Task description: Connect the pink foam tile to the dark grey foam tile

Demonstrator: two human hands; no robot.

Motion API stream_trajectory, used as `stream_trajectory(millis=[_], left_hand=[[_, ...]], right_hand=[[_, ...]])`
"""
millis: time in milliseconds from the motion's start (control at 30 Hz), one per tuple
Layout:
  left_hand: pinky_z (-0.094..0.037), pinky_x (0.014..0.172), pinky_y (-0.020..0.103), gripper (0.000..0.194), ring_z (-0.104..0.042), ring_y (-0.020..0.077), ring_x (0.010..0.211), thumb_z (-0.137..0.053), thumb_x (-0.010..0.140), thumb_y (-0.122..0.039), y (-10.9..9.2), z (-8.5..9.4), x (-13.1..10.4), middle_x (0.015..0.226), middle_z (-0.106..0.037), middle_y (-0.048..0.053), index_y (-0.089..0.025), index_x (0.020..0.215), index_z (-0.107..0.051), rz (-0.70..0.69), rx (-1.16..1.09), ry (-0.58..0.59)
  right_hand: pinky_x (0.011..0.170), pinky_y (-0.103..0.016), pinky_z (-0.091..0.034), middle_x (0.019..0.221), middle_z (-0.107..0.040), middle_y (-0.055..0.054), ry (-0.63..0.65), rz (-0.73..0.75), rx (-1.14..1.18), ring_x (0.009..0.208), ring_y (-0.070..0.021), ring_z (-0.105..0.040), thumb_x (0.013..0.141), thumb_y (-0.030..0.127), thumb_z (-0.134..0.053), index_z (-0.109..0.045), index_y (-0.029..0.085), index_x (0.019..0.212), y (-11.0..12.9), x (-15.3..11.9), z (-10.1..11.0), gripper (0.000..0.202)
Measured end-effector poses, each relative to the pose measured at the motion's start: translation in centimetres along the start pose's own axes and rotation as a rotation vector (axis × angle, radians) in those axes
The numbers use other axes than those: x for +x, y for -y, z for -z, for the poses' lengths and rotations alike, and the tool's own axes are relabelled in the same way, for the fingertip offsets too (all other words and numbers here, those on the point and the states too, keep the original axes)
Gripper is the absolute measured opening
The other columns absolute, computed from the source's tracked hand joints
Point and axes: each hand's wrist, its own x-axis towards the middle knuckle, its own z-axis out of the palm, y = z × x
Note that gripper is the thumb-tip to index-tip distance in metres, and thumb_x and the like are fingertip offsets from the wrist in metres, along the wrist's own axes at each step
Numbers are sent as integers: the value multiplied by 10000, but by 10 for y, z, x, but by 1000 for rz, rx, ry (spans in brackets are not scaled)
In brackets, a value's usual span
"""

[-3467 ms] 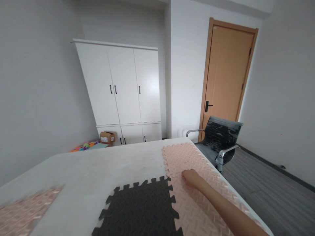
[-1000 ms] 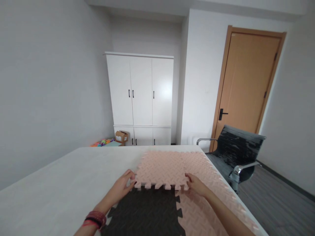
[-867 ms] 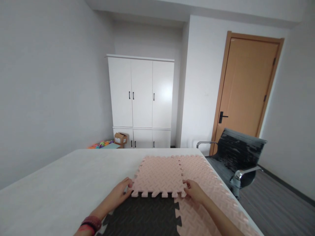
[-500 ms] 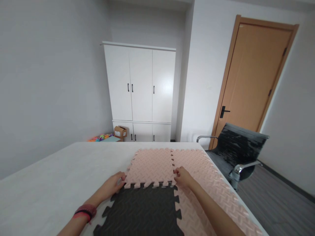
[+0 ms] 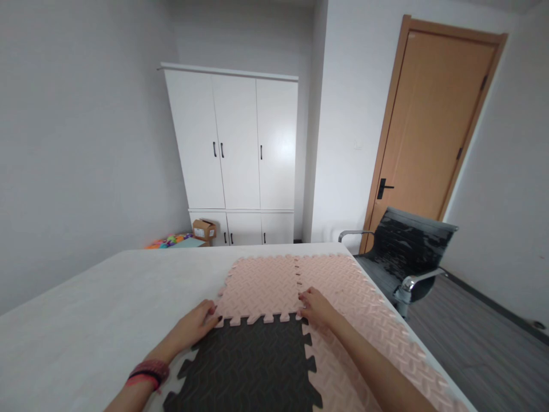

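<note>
Your left hand (image 5: 195, 325) and right hand (image 5: 315, 307) now press flat on the pink mat (image 5: 261, 286), lowered against the dark mat (image 5: 253, 366) near the table's (image 5: 86, 320) right edge.

My left hand (image 5: 195, 325) lay palm down, fingers stretched forward and a little spread, a red and black band around that wrist. My right hand (image 5: 315, 307) reached in from the right, forearm bare, fingers curled low.
</note>
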Motion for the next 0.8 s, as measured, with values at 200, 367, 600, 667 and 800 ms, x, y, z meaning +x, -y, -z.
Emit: stream_trajectory(millis=[200,367,600,667,800], left_hand=[[-440,803,363,387,-574,243,946,-344,822,-451,-2,-7,0,1051,-566,118,-157,994,-529,14,176,28],[-421,854,475,411,-552,313,1026,-356,814,-373,-19,-1,-4,1125,-564,176,-131,1080,-554,34,315,-2],[-383,967,400,441,-569,215,1041,-272,815,-147,-88,-7,-20,1145,-621,57,-241,1129,-567,-156,316,-14],[-421,932,380,450,-590,212,1006,-281,804,-135,-99,-14,-26,1089,-654,53,-235,1118,-587,-172,294,13],[-412,964,433,501,-590,253,1027,-273,798,-123,-107,-21,-32,1105,-662,115,-143,1223,-537,-154,292,18]], right_hand=[[837,-295,-402,1094,-587,-106,-16,11,-105,1012,-221,-534,762,303,-552,-642,183,984,7,-5,-1,268],[828,-322,-421,1102,-594,-128,-19,19,-178,1016,-249,-537,757,297,-567,-643,168,976,12,-5,-5,265],[845,-358,-436,1114,-595,-136,-82,-26,-229,1060,-267,-523,778,274,-549,-590,166,1112,19,-14,-8,354],[843,-363,-440,1131,-589,-139,-102,-30,-240,1050,-261,-533,795,248,-517,-571,164,1138,25,-19,-7,358],[860,-382,-436,1161,-578,-142,-117,50,-250,1069,-262,-529,822,179,-433,-570,156,1118,54,-28,-9,327]])
